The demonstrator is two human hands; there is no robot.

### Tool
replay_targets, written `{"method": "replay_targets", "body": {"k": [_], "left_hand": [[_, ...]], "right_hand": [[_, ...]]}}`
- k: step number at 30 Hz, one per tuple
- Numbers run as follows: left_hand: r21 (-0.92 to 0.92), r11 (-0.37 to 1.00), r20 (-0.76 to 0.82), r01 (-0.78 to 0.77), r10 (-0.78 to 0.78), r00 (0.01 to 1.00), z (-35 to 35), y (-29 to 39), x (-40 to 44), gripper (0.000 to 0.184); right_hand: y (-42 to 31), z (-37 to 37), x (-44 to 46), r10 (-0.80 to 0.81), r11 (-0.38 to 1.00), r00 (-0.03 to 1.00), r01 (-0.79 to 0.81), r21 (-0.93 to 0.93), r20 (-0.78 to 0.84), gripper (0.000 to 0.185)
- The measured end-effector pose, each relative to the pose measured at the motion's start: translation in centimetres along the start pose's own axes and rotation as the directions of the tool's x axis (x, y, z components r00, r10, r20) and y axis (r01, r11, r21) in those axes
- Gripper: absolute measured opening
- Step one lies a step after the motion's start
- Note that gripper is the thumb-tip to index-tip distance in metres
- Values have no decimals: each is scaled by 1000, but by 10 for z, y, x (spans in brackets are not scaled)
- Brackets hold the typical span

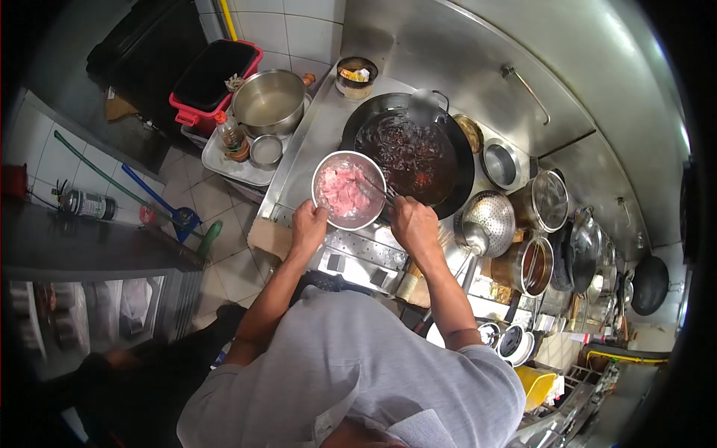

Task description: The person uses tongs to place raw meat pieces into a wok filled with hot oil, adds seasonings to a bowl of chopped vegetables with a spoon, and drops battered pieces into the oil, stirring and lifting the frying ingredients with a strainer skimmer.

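Observation:
My left hand (308,228) grips the near left rim of a metal bowl (318,207) with a pale edge. Raw pink meat pieces (345,188) lie inside it. Closed around thin dark chopsticks (382,193), my right hand (415,224) is at the bowl's right side, and the tips reach into the meat. Just beyond and to the right sits a large black wok (464,160), which the bowl overlaps in view. Dark bubbling liquid (407,149) with reddish bits fills it.
A perforated strainer ladle (489,216) and several metal pots (515,269) stand on the right. A small seasoning tub (356,86) is behind the wok. On the left, a tray (250,175) holds a large steel pot (269,101) and a sauce bottle (233,138).

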State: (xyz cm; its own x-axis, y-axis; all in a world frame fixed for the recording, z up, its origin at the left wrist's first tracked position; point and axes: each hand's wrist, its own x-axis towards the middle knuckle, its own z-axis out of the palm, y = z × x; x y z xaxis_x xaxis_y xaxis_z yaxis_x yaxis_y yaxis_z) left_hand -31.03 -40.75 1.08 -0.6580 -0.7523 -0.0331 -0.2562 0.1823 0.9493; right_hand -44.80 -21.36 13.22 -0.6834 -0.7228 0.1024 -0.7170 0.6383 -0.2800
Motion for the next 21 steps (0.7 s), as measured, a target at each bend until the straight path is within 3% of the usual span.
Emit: {"method": "replay_targets", "body": {"k": [5,7,9,16,21], "left_hand": [[129,991,-13,-38,40,999,-3,-6,1,18],[7,998,-5,57,-57,998,-3,-11,0,20],[-11,997,-5,76,-76,997,-7,-6,-2,20],[-35,995,-28,88,-89,996,-15,-9,-5,20],[18,997,-29,74,-74,997,-17,-15,-1,20]], "right_hand": [[2,-26,-6,68,992,997,-64,105,-34,17],[5,-40,-1,46,993,996,-37,114,-76,16],[18,-47,7,147,985,981,-134,109,-126,18],[139,6,46,377,901,902,-410,-144,-213,15],[189,43,58,462,838,867,-496,-228,-187,18]]}}
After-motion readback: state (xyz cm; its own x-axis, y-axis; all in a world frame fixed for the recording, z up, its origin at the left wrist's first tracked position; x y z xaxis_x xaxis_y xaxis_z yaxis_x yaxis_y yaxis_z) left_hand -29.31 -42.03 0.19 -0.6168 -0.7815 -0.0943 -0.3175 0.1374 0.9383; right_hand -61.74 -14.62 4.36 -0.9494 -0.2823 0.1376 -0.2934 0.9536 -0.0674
